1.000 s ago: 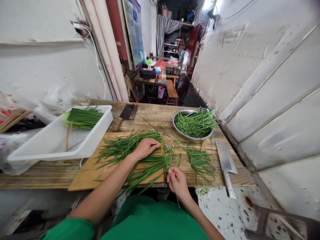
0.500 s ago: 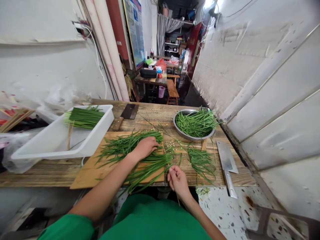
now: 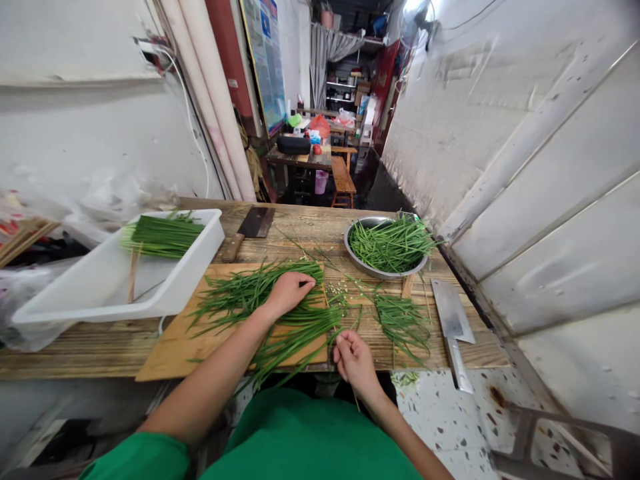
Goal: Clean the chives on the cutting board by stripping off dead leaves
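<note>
Over the flat tan wooden board point(image 3: 176, 350), your left hand point(image 3: 289, 293) is by long green stalks point(image 3: 240, 293), fingers narrow; right hand point(image 3: 357, 363) curls nearby, can't tell what either's holding.

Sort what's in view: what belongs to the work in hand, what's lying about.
Belongs to the work, apparently: green stalks, wooden board, metal bowl, white tray; perhaps silver cleaver, dark cleaver.

Lying about, probably: black case, red bag, purple bin, wooden bench.

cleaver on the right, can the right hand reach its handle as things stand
Probably yes. The handle of the cleaver juts past the near edge of the table, on the side of the right hand, and only low-lying green stalks seem to be near the way.
</note>
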Available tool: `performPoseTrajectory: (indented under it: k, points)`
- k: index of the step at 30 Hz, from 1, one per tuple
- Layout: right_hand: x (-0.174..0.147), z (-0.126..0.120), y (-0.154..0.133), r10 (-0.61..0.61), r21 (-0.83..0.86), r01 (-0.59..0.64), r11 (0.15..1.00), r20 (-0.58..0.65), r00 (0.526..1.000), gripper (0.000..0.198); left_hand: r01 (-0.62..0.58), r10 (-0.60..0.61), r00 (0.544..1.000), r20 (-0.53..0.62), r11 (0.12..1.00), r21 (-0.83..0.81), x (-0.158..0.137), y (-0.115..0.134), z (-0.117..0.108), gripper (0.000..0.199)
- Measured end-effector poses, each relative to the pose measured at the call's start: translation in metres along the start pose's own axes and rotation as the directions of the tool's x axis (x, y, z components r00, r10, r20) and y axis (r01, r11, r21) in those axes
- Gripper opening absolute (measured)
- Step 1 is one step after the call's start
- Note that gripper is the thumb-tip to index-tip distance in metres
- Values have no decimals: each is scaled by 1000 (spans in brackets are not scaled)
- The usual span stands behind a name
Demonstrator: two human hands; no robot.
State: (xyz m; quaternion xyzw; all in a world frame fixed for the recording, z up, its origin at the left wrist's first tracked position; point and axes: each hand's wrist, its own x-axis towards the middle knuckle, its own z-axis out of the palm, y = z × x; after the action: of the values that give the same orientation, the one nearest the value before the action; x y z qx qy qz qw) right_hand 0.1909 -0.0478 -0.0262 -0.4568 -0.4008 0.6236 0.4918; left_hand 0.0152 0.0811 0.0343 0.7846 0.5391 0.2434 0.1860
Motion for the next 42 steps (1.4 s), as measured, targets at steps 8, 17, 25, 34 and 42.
performPoseTrajectory:
  k: [8, 17, 25, 34, 42]
  points:
    - [-1, 0, -2, -3, -14, 3, 1000, 2, 1000, 33, 28, -26, 999, 38, 999, -36, 3, 0, 4, 24]
    - [1, 0, 0, 13, -2, -13, 1000, 5, 1000, 35, 10, -7, 999, 48, 997, -81, 4, 1, 5, 24]
    - [0, 1, -2, 16, -13, -16, 1000, -4, 1000, 36, -1, 5, 999, 45, 996, -91, 4, 0, 7, 23]
    - [1, 1, 1, 10, -11, -10, 1000, 2, 1000, 35, 5, -5, 1000, -5, 995, -95, 3, 3, 6, 21]
    - [0, 1, -2, -10, -25, 10, 1000, -3, 1000, 37, 9, -6, 999, 34, 996, -91, 4, 5, 4, 20]
